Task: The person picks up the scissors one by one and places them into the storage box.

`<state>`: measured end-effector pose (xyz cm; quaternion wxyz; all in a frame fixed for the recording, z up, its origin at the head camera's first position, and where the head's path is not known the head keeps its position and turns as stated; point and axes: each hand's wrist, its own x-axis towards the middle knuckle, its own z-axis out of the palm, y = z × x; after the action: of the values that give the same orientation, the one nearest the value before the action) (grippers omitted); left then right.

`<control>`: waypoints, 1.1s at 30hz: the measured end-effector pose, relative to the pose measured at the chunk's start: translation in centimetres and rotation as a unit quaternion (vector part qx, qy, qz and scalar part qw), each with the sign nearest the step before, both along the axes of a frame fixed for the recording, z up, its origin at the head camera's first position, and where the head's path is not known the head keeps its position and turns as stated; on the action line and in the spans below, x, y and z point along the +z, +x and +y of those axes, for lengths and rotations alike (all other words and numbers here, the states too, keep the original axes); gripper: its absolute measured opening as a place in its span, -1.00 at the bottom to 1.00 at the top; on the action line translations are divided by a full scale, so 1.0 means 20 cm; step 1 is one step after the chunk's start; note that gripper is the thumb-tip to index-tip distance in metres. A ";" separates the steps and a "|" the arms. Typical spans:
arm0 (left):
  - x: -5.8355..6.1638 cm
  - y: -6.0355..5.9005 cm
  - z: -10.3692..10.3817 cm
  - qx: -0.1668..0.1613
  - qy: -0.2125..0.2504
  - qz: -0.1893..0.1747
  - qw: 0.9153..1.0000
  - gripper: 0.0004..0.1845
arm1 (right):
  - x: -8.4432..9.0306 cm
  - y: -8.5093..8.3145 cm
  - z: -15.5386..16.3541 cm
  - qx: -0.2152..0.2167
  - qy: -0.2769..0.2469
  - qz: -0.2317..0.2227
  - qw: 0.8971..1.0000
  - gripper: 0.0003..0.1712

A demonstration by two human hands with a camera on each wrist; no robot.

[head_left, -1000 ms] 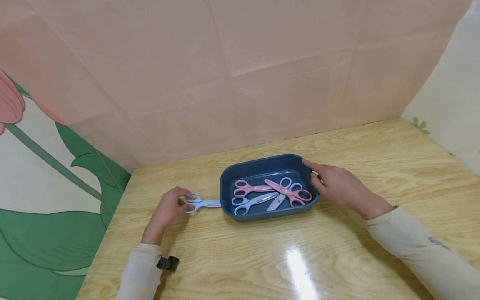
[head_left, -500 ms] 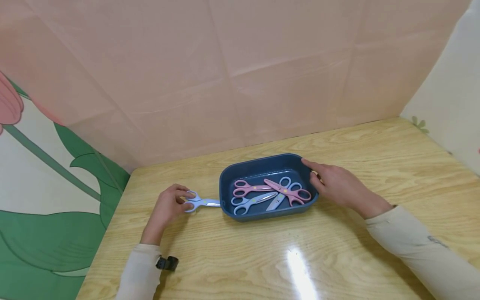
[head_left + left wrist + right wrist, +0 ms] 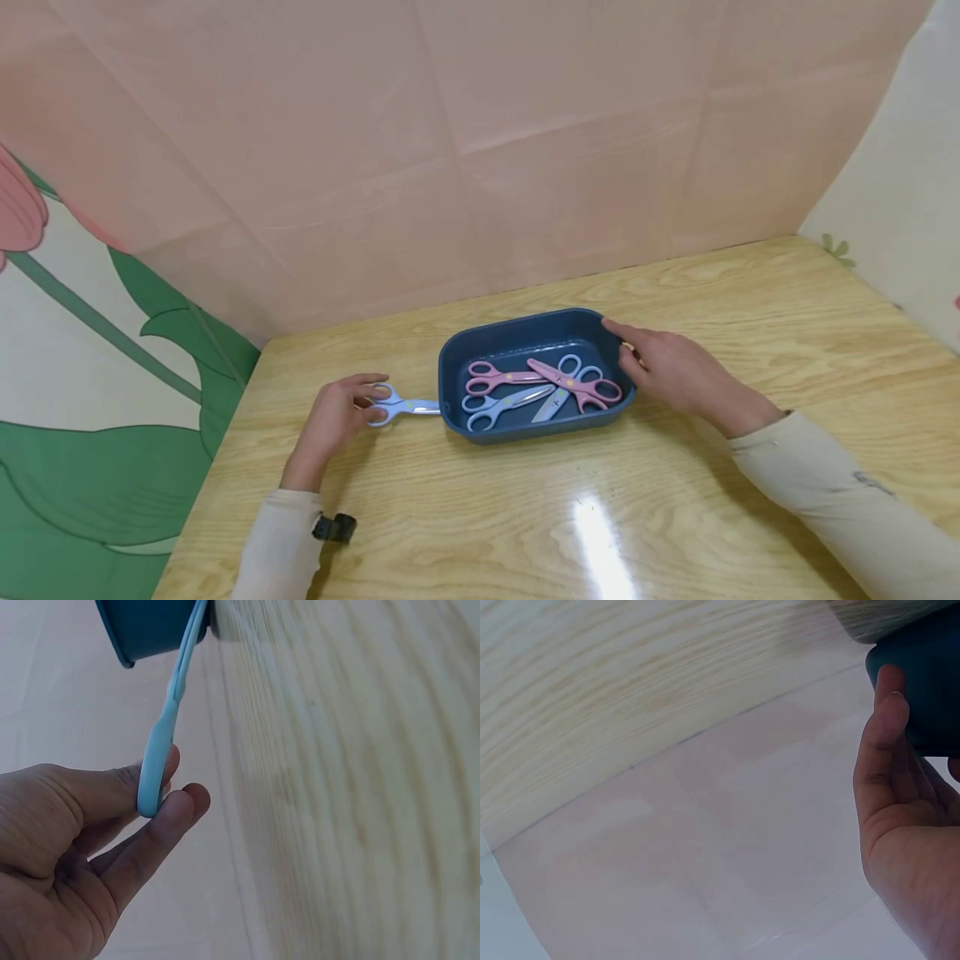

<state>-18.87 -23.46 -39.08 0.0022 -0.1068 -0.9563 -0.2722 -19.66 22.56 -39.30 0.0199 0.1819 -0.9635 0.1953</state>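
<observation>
A dark blue tray stands on the wooden table and holds several pink and blue scissors. Left of it a light blue pair of scissors lies with its tip against the tray's wall. My left hand pinches its handle; the left wrist view shows the scissors held between the fingertips, with the tray beyond. My right hand rests against the tray's right end, fingers on its rim; the right wrist view shows a finger against the tray.
A pink paper backdrop rises behind the table. A flower-patterned sheet hangs at the left and a pale sheet at the right. A bright glare lies on the table's near part.
Almost nothing has moved. My left hand has settled its fingers on the scissors handle; the right hand stays at the tray.
</observation>
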 end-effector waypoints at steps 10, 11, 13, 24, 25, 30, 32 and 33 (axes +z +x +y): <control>0.00 0.00 0.00 -0.003 0.002 -0.009 1.000 -0.78 | 0.00 0.00 0.00 -0.001 -0.001 -0.001 1.000 -0.42; 0.01 0.01 0.00 -0.004 0.002 -0.011 1.000 -0.78 | 0.00 0.00 0.00 -0.001 -0.001 0.000 1.000 -0.42; 0.01 0.00 0.00 -0.004 0.000 -0.013 1.000 -0.77 | 0.00 0.00 0.00 -0.001 0.001 0.002 1.000 -0.42; 0.01 0.00 0.00 0.009 0.037 -0.044 0.998 -0.79 | -0.01 0.00 0.00 0.001 0.002 0.009 1.000 -0.41; 0.01 0.00 0.00 0.011 0.040 -0.045 0.998 -0.78 | -0.01 0.00 0.00 0.001 0.002 0.009 1.000 -0.41; 0.02 0.00 0.00 0.020 0.058 -0.039 0.997 -0.78 | 0.00 0.00 0.00 0.000 0.002 0.008 1.000 -0.42; 0.02 0.00 0.00 0.023 0.063 -0.039 0.997 -0.79 | 0.00 0.00 0.00 0.000 0.002 0.008 1.000 -0.42; 0.03 0.00 0.00 0.027 0.064 -0.039 0.997 -0.79 | 0.00 0.00 0.00 0.000 0.002 0.007 1.000 -0.42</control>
<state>-18.88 -23.50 -38.56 -0.0214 -0.0702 -0.9389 -0.3364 -19.70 22.50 -39.35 0.0261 0.1833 -0.9637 0.1921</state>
